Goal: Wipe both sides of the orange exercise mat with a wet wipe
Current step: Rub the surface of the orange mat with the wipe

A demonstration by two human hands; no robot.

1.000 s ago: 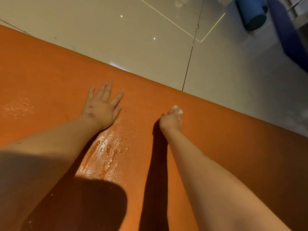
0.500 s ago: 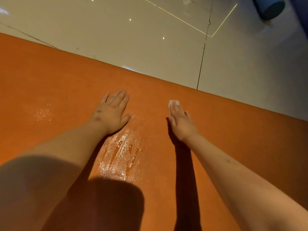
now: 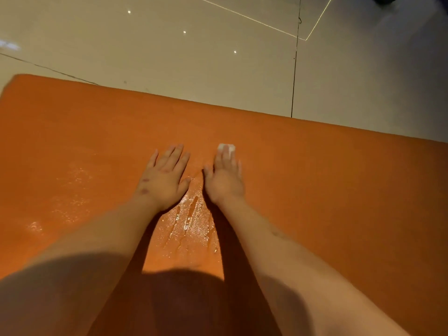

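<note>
Orange mat [image 3: 315, 190] lies flat on the glossy tiled floor [image 3: 169, 57], grainy surface glistening wet between the arms. Left hand [image 3: 164, 178] is spread palm-down on it. Beside it, right hand [image 3: 225, 178] presses flat on a small white wipe [image 3: 226, 147] peeking past the fingertips.
</note>
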